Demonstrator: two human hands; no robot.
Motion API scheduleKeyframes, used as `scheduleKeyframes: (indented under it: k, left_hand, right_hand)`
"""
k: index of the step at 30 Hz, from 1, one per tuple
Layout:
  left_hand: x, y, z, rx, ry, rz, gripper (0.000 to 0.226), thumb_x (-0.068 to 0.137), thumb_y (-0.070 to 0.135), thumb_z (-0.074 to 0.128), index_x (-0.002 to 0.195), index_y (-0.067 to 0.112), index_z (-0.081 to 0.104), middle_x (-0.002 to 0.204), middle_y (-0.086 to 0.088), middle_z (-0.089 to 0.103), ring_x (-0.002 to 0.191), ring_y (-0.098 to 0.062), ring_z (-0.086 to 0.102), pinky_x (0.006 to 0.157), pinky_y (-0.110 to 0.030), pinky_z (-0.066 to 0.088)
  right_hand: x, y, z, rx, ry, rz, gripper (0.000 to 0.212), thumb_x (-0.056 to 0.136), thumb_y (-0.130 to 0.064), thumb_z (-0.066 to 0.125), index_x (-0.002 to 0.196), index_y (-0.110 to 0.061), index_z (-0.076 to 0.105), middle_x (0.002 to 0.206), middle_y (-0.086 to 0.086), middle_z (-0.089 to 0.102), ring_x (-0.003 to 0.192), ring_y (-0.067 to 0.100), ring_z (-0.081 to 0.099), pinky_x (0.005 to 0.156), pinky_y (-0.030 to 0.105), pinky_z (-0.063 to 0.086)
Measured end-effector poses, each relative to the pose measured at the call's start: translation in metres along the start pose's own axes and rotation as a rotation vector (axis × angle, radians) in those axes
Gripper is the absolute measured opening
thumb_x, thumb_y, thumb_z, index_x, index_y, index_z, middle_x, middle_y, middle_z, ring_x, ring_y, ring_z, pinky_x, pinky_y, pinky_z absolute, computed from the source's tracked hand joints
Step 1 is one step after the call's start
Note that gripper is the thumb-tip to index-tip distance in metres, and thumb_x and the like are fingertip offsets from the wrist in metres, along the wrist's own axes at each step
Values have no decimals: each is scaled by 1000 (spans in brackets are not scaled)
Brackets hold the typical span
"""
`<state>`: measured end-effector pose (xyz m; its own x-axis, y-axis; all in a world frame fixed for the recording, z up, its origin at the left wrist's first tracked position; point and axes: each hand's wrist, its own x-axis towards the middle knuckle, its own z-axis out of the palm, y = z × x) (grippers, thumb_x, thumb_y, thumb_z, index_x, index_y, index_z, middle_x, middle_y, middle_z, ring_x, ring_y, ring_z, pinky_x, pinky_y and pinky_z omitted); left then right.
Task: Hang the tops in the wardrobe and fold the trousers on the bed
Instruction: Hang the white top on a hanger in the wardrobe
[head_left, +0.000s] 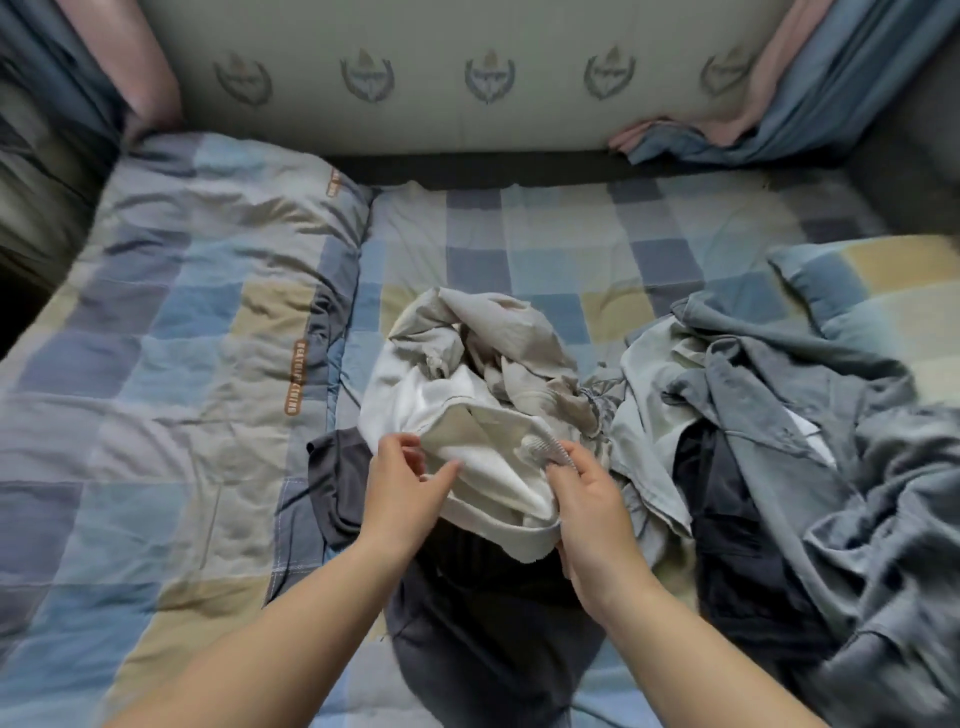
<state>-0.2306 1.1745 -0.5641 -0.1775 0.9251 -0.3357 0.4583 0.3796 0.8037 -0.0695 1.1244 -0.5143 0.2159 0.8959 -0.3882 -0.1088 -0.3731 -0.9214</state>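
Hands: two, left hand (410, 483) and right hand (587, 499), both on the white garment.
White garment (467, 441): one, crumpled.
Beige garment (498, 338): one, bunched just behind the white garment.
Dark garments: two, one (467, 597) under the white garment, one (727, 519) to its right.
Grey-blue garments (779, 395): a heap right of the white garment; number cannot be told.
Checked pillows: two, one (197, 291) left, one (872, 291) far right.

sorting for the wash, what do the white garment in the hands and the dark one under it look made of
White garment: looks like soft matte cotton knit, with a ribbed grey-striped band by the right hand and limp, thick folds. Dark garment: smoother and thinner, charcoal, slightly sheeny, possibly a synthetic blend; motion blur leaves it uncertain.
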Motion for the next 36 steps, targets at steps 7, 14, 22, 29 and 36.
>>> scheduleKeyframes:
  k: [7,14,22,29,36]
  left_hand:
    - [-51,106,-51,271,32,575,42,80,29,75,117,18,58,108,7,54,97,-9,50,87,-24,39]
    - [-111,193,-92,392,-132,940,11,84,11,68,93,18,72,85,7,60,76,-18,56,67,-35,50]
    - [-181,262,-111,405,-337,1187,13,92,26,59,96,14,62,95,2,50,80,-20,54,71,-36,50]
    - [-286,348,-121,299,-599,1422,12,88,37,63,94,27,62,71,14,59,64,-8,56,59,-25,45]
    - [-425,399,-108,204,-936,1472,14,90,19,56,89,29,66,81,3,67,74,-12,57,72,-28,47]
  right_hand:
    - [-85,-114,-30,-163,-121,-238,34,91,-3,43,87,-28,67,74,-19,65,71,-7,57,63,6,42]
    - [-157,-193,-70,-260,-48,-342,36,90,-4,46,85,-31,70,76,-18,67,71,2,55,63,13,42]
    - [-263,-264,-106,-279,291,-463,29,82,-12,52,80,-33,72,78,-9,69,71,11,57,63,19,44]
    - [-382,-311,-130,-436,587,-627,29,87,2,56,87,-24,69,81,-16,67,69,-11,57,67,6,43]
    - [-529,-316,-162,-565,932,-636,29,86,0,62,84,-28,66,81,-14,65,70,-12,57,69,5,43]
